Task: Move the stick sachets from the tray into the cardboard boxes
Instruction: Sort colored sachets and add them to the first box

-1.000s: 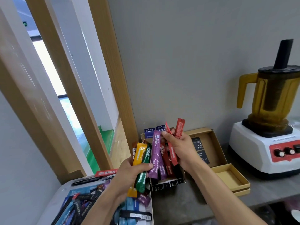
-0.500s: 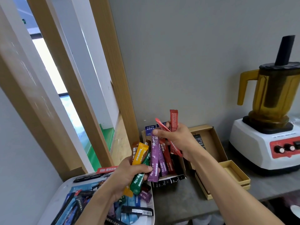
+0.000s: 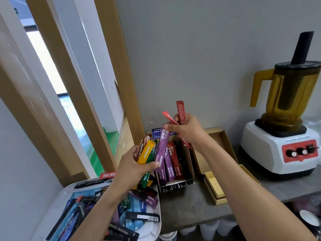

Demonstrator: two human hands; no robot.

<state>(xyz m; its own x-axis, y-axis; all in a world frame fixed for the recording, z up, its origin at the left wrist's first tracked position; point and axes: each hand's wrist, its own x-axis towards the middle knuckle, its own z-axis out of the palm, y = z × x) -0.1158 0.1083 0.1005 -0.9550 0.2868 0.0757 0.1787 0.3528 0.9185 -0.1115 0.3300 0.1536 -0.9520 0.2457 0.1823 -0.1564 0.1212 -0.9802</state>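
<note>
My left hand (image 3: pixel 137 166) grips a fan of stick sachets: orange (image 3: pixel 146 152), green and brown ones, plus the lower end of a purple sachet (image 3: pixel 162 148). My right hand (image 3: pixel 187 130) holds two red sachets (image 3: pixel 180 112) upright and pinches the purple sachet's top. Both hands hover over an open cardboard box (image 3: pixel 190 164) with purple and red sachets standing inside. The white tray (image 3: pixel 57 202) at lower left holds several loose sachets.
A second open cardboard box (image 3: pixel 224 143) with a small yellow inner box (image 3: pixel 214 188) lies to the right on the grey counter (image 3: pixel 191 206). A blender (image 3: pixel 284 119) stands at far right. A wooden door frame (image 3: pixel 118 75) rises at left.
My right hand has risen with the red sachets and taken hold of the purple sachet's top. My left hand keeps its bundle, shifted slightly up.
</note>
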